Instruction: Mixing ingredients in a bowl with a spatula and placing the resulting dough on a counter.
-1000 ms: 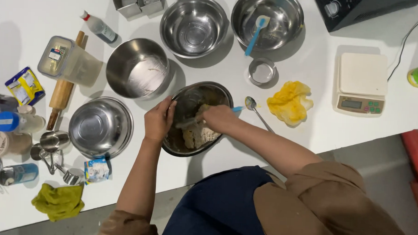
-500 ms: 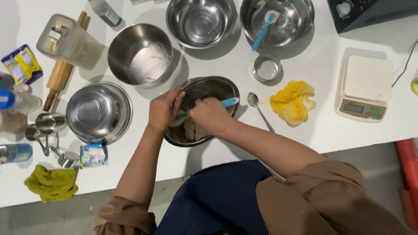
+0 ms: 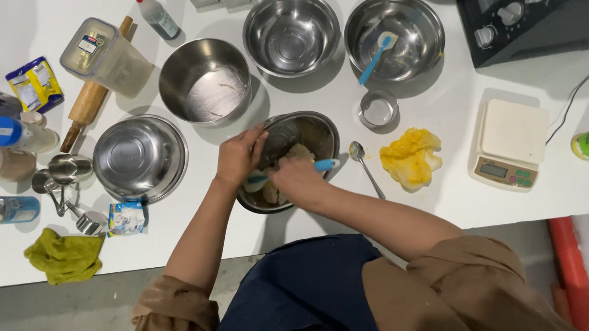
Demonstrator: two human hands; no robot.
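The left hand [image 3: 239, 158] grips the rim of a steel bowl [image 3: 288, 160] near the surface's front edge, while the right hand [image 3: 298, 179] is closed around a blue-handled spatula [image 3: 293, 171] working pale dough [image 3: 282, 175] inside it. Because the bowl sits close to that edge, a hard push could slide or tip it off. The white surface [image 3: 437, 196] is crowded: more steel bowls, a rolling pin [image 3: 91, 100], a kitchen scale [image 3: 509, 143], a yellow cloth [image 3: 409, 156]. Grey floor lies below.
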